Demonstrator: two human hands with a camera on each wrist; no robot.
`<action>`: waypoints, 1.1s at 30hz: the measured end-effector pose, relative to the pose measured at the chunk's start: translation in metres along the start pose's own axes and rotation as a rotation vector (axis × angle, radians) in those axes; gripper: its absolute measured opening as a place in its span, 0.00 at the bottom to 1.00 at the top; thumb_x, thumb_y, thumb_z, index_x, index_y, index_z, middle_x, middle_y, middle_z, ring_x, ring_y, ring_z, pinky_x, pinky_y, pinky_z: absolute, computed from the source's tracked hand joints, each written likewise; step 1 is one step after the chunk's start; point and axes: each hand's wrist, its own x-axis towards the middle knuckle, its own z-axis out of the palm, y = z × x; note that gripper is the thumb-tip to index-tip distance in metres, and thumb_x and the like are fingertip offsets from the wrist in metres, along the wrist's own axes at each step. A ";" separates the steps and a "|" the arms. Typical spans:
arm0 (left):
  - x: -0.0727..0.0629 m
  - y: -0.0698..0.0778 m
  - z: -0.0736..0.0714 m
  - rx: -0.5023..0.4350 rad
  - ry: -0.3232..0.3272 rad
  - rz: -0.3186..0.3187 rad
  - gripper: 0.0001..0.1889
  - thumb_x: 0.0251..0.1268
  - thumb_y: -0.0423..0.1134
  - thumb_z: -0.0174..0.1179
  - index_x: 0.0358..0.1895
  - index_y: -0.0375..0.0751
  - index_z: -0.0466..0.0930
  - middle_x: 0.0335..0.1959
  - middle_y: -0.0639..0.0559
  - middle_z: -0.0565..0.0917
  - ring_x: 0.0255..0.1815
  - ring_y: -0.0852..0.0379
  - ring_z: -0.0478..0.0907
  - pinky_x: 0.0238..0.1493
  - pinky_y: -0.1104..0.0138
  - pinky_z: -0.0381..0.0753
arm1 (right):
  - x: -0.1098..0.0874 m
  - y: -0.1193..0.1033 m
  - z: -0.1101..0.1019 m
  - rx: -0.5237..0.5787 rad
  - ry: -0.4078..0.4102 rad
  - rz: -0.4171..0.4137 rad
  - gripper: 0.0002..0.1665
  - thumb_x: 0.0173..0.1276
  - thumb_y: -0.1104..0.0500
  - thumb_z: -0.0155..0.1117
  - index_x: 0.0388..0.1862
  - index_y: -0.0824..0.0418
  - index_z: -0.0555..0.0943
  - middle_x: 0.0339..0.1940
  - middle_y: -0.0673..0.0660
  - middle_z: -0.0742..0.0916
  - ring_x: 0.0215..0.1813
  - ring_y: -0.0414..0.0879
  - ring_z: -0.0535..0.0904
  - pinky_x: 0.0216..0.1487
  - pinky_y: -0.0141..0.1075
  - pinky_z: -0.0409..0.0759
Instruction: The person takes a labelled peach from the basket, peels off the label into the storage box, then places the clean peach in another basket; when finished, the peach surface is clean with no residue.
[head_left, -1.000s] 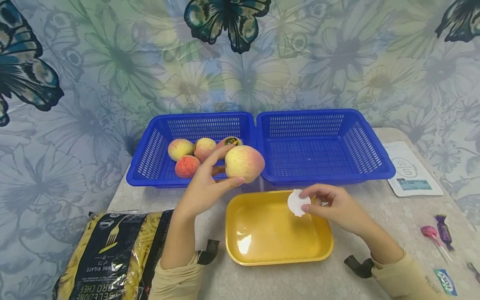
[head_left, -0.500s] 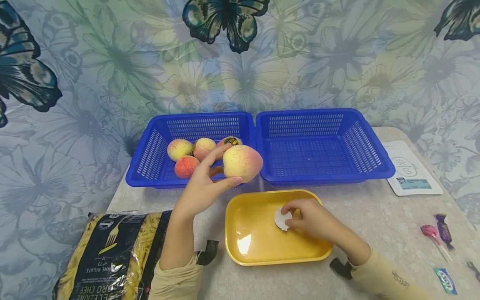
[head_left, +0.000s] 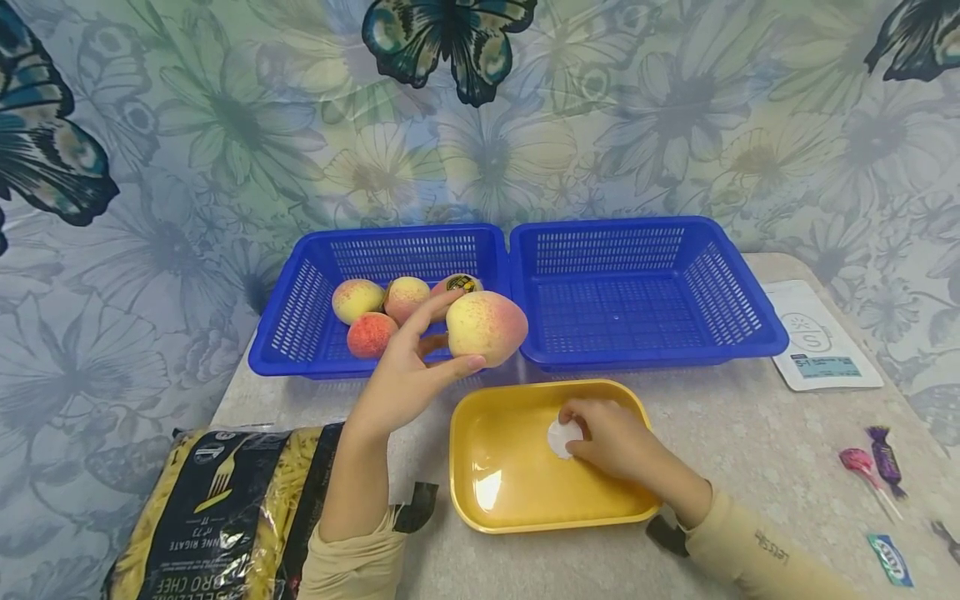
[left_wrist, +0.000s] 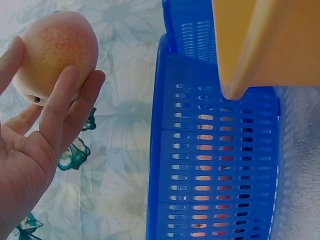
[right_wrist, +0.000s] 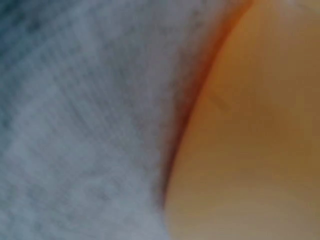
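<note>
Left of the pair of hands: the left hand [head_left: 405, 375] grips a yellow-pink peach [head_left: 487, 329] between thumb and fingers, raised at the near right corner of the left blue basket [head_left: 296, 365]. Left-wrist view confirms fingers bent around the fruit. Right hand [head_left: 611, 437] pinches the edge of a white disc [head_left: 562, 437] between thumb and forefinger, within the outline of the yellow tray [head_left: 510, 492]; cannot tell whether the disc touches the tray floor. Right-wrist view blurred.

Four fruits [head_left: 357, 301] sit in the left blue basket, one bearing a black-and-yellow sticker [head_left: 463, 284]. The right blue basket [head_left: 622, 358] stands just beside it. On the worktop [head_left: 738, 433]: pasta bag [head_left: 232, 517] at left; lollipop [head_left: 857, 459] and purple-wrapped sweet [head_left: 886, 461] at right.
</note>
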 end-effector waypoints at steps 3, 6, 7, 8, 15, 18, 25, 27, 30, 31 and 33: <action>0.000 0.001 0.000 -0.003 0.001 0.002 0.38 0.60 0.37 0.71 0.72 0.59 0.64 0.69 0.54 0.69 0.60 0.43 0.78 0.53 0.54 0.85 | 0.000 0.000 0.001 -0.018 0.011 -0.022 0.15 0.54 0.60 0.76 0.40 0.57 0.83 0.25 0.47 0.75 0.30 0.40 0.68 0.34 0.32 0.68; 0.000 0.002 0.000 -0.008 0.005 0.004 0.38 0.59 0.37 0.71 0.73 0.58 0.64 0.70 0.54 0.68 0.61 0.43 0.78 0.53 0.55 0.85 | -0.001 0.000 0.001 -0.046 0.016 -0.051 0.14 0.54 0.59 0.77 0.40 0.58 0.86 0.30 0.47 0.78 0.33 0.39 0.70 0.37 0.33 0.72; 0.000 0.002 0.000 -0.010 0.006 0.007 0.39 0.59 0.36 0.71 0.73 0.58 0.65 0.70 0.54 0.69 0.61 0.43 0.78 0.53 0.55 0.85 | -0.002 0.000 0.000 -0.053 0.012 -0.061 0.13 0.55 0.59 0.77 0.40 0.58 0.87 0.31 0.47 0.79 0.34 0.39 0.71 0.38 0.33 0.73; 0.000 0.002 0.000 -0.015 0.008 0.009 0.39 0.59 0.36 0.72 0.73 0.57 0.65 0.70 0.54 0.69 0.61 0.43 0.78 0.53 0.56 0.85 | -0.002 0.000 0.000 -0.059 0.007 -0.071 0.13 0.55 0.58 0.77 0.40 0.58 0.87 0.32 0.47 0.80 0.34 0.39 0.71 0.39 0.33 0.74; -0.001 0.008 -0.001 -0.044 0.027 0.019 0.40 0.55 0.33 0.73 0.72 0.54 0.66 0.66 0.52 0.71 0.58 0.44 0.78 0.50 0.58 0.87 | -0.010 -0.006 -0.009 -0.083 0.006 -0.119 0.15 0.57 0.56 0.75 0.44 0.56 0.87 0.30 0.44 0.80 0.33 0.37 0.72 0.36 0.31 0.73; -0.002 0.012 -0.001 -0.056 0.025 0.030 0.40 0.55 0.31 0.73 0.72 0.54 0.66 0.66 0.52 0.71 0.58 0.44 0.78 0.49 0.58 0.87 | -0.016 -0.009 -0.018 -0.024 0.042 -0.130 0.16 0.60 0.54 0.74 0.46 0.55 0.86 0.31 0.42 0.81 0.31 0.36 0.72 0.34 0.30 0.74; 0.002 0.023 0.000 -0.037 0.015 0.080 0.39 0.53 0.31 0.74 0.69 0.55 0.68 0.64 0.52 0.72 0.53 0.44 0.78 0.47 0.58 0.87 | -0.028 0.001 -0.052 0.171 0.307 -0.239 0.15 0.59 0.58 0.76 0.46 0.50 0.86 0.32 0.43 0.81 0.26 0.33 0.68 0.25 0.27 0.70; 0.003 0.026 0.001 -0.016 0.012 0.085 0.39 0.53 0.31 0.74 0.69 0.55 0.69 0.63 0.53 0.73 0.52 0.45 0.78 0.47 0.58 0.87 | -0.029 0.010 -0.062 0.188 0.403 -0.264 0.17 0.57 0.61 0.77 0.46 0.51 0.86 0.32 0.43 0.81 0.27 0.34 0.69 0.25 0.27 0.71; 0.005 0.031 0.003 0.035 0.017 0.081 0.38 0.52 0.34 0.75 0.67 0.57 0.69 0.62 0.54 0.76 0.52 0.47 0.78 0.48 0.58 0.87 | -0.031 0.028 -0.075 0.187 0.509 -0.245 0.21 0.54 0.66 0.78 0.47 0.53 0.85 0.34 0.43 0.80 0.28 0.35 0.69 0.27 0.28 0.69; 0.006 0.033 0.004 0.050 0.017 0.080 0.38 0.52 0.34 0.76 0.67 0.57 0.69 0.62 0.54 0.77 0.52 0.47 0.79 0.48 0.58 0.87 | -0.031 0.033 -0.078 0.189 0.534 -0.229 0.22 0.54 0.67 0.78 0.48 0.54 0.85 0.35 0.42 0.80 0.29 0.36 0.69 0.28 0.28 0.69; 0.007 0.035 0.007 0.080 0.017 0.074 0.38 0.52 0.37 0.76 0.66 0.60 0.70 0.61 0.54 0.78 0.54 0.49 0.78 0.48 0.58 0.86 | -0.032 0.045 -0.085 0.190 0.580 -0.185 0.23 0.54 0.67 0.78 0.50 0.56 0.85 0.35 0.42 0.80 0.29 0.38 0.68 0.29 0.27 0.68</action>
